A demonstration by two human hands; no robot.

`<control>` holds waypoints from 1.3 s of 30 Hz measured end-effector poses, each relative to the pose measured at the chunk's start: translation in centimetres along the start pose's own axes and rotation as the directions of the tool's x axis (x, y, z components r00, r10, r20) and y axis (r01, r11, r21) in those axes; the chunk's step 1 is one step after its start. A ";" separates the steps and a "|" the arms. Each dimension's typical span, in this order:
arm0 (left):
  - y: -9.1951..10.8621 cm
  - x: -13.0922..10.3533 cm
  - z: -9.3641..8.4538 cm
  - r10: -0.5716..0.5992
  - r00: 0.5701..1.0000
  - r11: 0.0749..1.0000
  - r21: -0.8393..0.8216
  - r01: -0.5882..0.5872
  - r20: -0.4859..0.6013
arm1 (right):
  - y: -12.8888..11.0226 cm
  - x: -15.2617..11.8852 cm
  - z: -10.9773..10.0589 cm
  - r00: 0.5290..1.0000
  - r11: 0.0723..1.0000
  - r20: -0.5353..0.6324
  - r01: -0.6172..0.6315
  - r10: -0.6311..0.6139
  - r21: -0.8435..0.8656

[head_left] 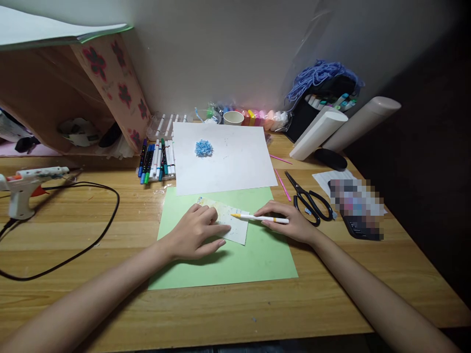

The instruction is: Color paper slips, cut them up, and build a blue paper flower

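My right hand (pixel 289 221) holds a white marker (pixel 270 219) with a yellow tip, its point over a small white paper (pixel 237 230). Yellow and dark specks mark that paper. Across its left part rests my left hand (pixel 200 230), index finger stretched out and the other fingers loosely bent, pressing on the sheet. Beneath both lies a green sheet (pixel 221 272). Behind it, a larger white sheet (pixel 239 166) carries a clump of blue shreds (pixel 203 148).
Black scissors (pixel 307 198) and a pixelated phone (pixel 355 211) lie to the right. Several markers (pixel 157 159) stand left of the white sheet. A glue gun (pixel 27 189) with its looping cord is at far left. A paper cup (pixel 233 117) stands at the back.
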State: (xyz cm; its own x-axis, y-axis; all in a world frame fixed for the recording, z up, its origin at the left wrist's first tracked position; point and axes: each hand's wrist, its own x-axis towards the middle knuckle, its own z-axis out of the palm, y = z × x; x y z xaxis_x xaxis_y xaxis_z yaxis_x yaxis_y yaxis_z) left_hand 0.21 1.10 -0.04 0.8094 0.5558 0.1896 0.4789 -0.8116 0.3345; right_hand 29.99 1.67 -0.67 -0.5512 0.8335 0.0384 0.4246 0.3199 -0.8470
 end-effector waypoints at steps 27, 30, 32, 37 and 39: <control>-0.1 0.6 -0.3 -0.037 0.985 0.985 -0.158 0.065 0.170 | 0.0 -0.1 -0.1 0.998 0.996 0.012 0.064 -0.063 -0.056; -0.1 0.6 -0.4 -0.035 0.986 0.986 -0.157 0.061 0.165 | 0.1 -0.1 -0.2 0.998 0.998 -0.065 0.005 -0.008 -0.060; -0.1 0.6 -0.4 -0.035 0.985 0.986 -0.156 0.062 0.169 | 0.1 -0.1 -0.2 0.995 0.998 -0.096 -0.020 0.015 -0.051; -0.1 0.6 -0.4 -0.031 0.985 0.987 -0.153 0.057 0.167 | -0.1 -0.1 -0.4 1.000 0.999 0.011 0.009 -0.009 -0.038; 0.0 0.6 -0.3 -0.032 0.985 0.988 -0.145 0.057 0.170 | -0.1 -0.1 -0.4 0.999 0.999 -0.045 -0.029 0.027 -0.040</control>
State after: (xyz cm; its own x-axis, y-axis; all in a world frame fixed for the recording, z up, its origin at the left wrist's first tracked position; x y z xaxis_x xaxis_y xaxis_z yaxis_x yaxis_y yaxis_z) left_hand 0.56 1.53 0.36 0.8395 0.5430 0.0192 0.4701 -0.7437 0.4752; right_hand 30.33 1.73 -0.41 -0.5068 0.8612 0.0396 0.4686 0.3137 -0.8259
